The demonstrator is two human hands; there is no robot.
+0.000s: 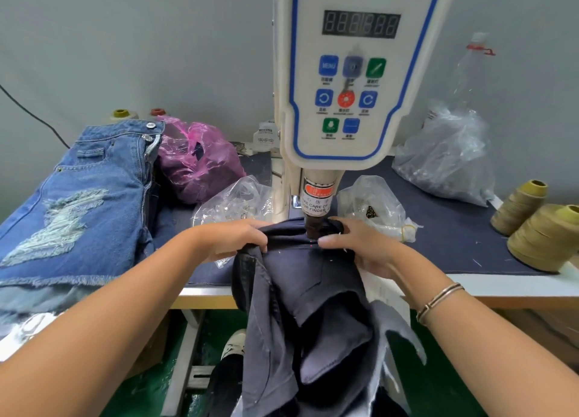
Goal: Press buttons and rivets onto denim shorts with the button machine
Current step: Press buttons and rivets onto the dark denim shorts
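Dark navy denim shorts [300,291] hang over the table's front edge, their waistband under the press head [315,225] of the white servo button machine [347,71]. My left hand [238,238] grips the waistband just left of the head, fingers curled over the fabric. On the right side of the head my right hand [357,244] pinches the waistband. A small red laser dot [310,246] shows on the fabric between the hands.
Light blue ripped denim shorts [78,203] are stacked at the left. A pink plastic bag [197,162] and clear bags of hardware [235,200] [372,206] [448,162] flank the machine. Olive thread cones [539,228] stand at the right, with a plastic bottle [470,71] behind.
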